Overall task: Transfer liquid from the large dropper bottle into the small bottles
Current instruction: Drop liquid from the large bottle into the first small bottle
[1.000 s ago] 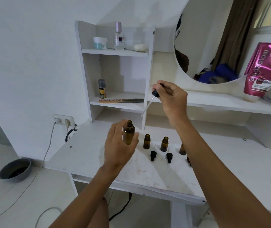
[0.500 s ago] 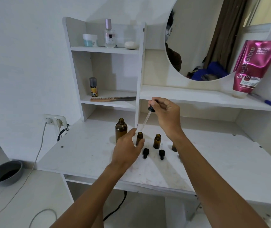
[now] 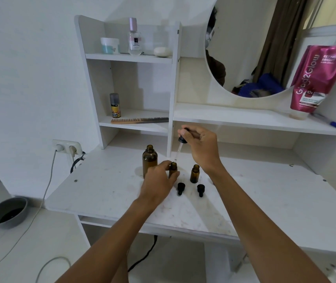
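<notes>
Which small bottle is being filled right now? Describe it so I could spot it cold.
Start at the white desk and find the large amber bottle below the shelf unit. The target small bottle stands just right of it, open. Unlike the other small bottle, the left hand grips it and the dropper tip hovers over its mouth.

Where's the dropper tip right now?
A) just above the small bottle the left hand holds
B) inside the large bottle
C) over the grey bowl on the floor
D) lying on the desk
A: the right hand holds the dropper with its glass tip just above the mouth of the small bottle steadied by the left hand.
</notes>
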